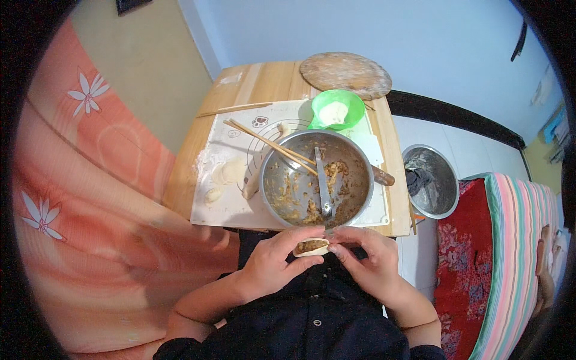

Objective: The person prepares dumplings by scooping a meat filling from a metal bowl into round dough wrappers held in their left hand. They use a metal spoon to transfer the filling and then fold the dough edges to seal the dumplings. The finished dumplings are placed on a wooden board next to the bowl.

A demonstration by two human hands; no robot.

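Note:
My left hand [270, 259] and my right hand [373, 258] meet at the table's near edge, both holding a dumpling [315, 248]. Its wrapper is folded partly round brown filling, which shows along the open side. The left fingers and thumb cup one end; the right thumb and fingers pinch the other. Just beyond stands a steel mixing bowl [268, 201], smeared with leftover filling. A pair of chopsticks [264, 139] leans across its rim, and a flat metal utensil [323, 186] rests inside. Several pale dough wrappers [229, 172] lie on the floury mat [231, 213] to the left.
A green bowl [360, 112] with flour stands behind the steel bowl. What looks like a rolling pin [383, 176] sticks out beside it. A round wooden board [346, 72] lies at the table's back. Right of the table is a metal basin [449, 207]; left hangs an orange curtain [96, 198].

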